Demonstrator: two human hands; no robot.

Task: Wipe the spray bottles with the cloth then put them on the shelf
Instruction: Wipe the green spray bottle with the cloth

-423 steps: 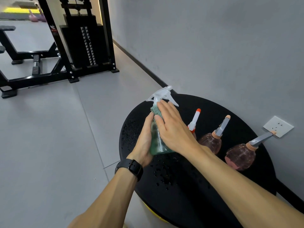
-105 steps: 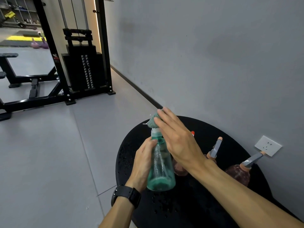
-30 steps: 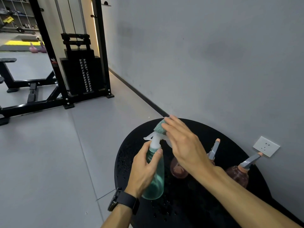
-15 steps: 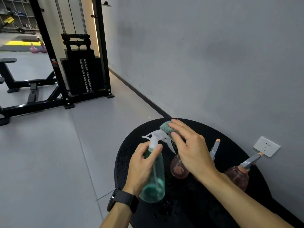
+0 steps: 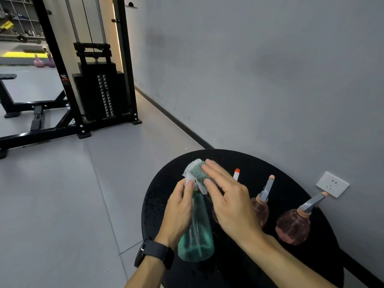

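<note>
I see my two arms coming in from the bottom. Both are bare, with no sleeves on them as far as I can see. My left hand [image 5: 179, 213] has a watch [image 5: 154, 253] on the wrist just below it. The watch is all black, with a wide, smooth band and a dark, rounded body on the outer side of my wrist. My right hand [image 5: 230, 201] has nothing on it, and that wrist is bare too. My fingernails are short and plain.
</note>
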